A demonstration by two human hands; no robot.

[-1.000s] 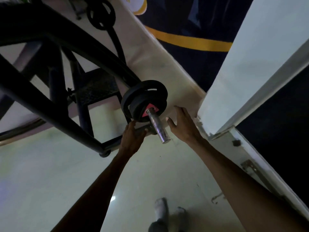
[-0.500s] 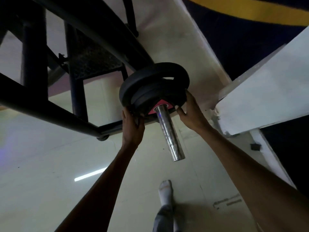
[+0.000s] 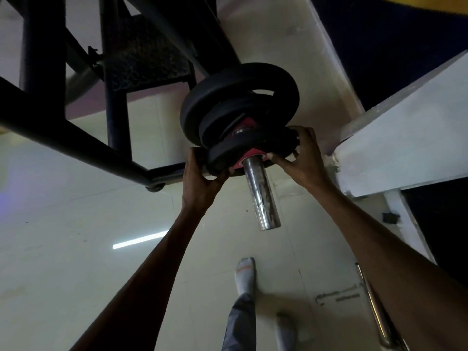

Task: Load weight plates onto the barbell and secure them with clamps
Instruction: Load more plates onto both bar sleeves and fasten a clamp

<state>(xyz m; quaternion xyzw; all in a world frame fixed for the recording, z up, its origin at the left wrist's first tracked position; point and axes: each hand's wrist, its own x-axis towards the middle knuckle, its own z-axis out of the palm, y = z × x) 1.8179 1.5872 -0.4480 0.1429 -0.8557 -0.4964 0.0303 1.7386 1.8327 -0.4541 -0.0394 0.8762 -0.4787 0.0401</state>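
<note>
A chrome barbell sleeve (image 3: 263, 196) points toward me, its free end bare. Black weight plates sit on it: a large plate (image 3: 235, 84) furthest in, a smaller one behind a gap, and an outer small black plate (image 3: 253, 148) with a pink hub. My left hand (image 3: 202, 178) grips that outer plate's left rim, fingers curled round its edge. On the opposite rim my right hand (image 3: 304, 158) holds it the same way. The outer plate stands apart from the inner ones, with pink showing in the gap. No clamp is visible.
A black steel rack frame (image 3: 76, 133) crosses the upper left, with a foot on the pale tiled floor (image 3: 63, 236). A white wall ledge (image 3: 395, 153) juts in at right. My socked feet (image 3: 245, 272) stand below the sleeve. A metal bar (image 3: 374, 307) lies at lower right.
Both hands went from beside the sleeve onto the outer small plate's rim. That plate now sits further out along the sleeve, apart from the inner plates. The view has moved closer.
</note>
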